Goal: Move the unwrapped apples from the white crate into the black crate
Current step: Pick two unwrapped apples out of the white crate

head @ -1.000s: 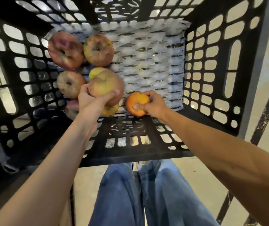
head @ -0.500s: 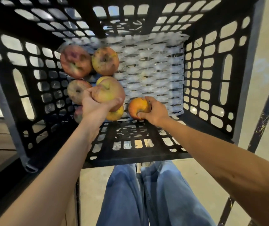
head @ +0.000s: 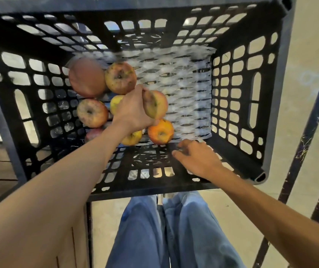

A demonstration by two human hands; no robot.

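Observation:
The black crate (head: 238, 113) fills the upper view, its floor partly covered by white foam netting (head: 183, 89). Several unwrapped apples lie along its left side. My left hand (head: 133, 111) is inside the crate, shut on a reddish-yellow apple (head: 157, 104) held just above the others. An orange-red apple (head: 160, 132) rests alone on the crate floor below it. My right hand (head: 195, 157) hovers just right of and nearer than that apple, fingers apart and holding nothing. The white crate is not in view.
A big red apple (head: 86, 79) and a spotted yellow apple (head: 120, 77) sit at the back left. My legs in blue jeans (head: 166, 229) are below the crate. A dark metal frame bar (head: 309, 122) runs along the right.
My right hand let go of the orange-red apple and drew back toward me. My left hand carried its apple to the right, over the netting. The view tilted down.

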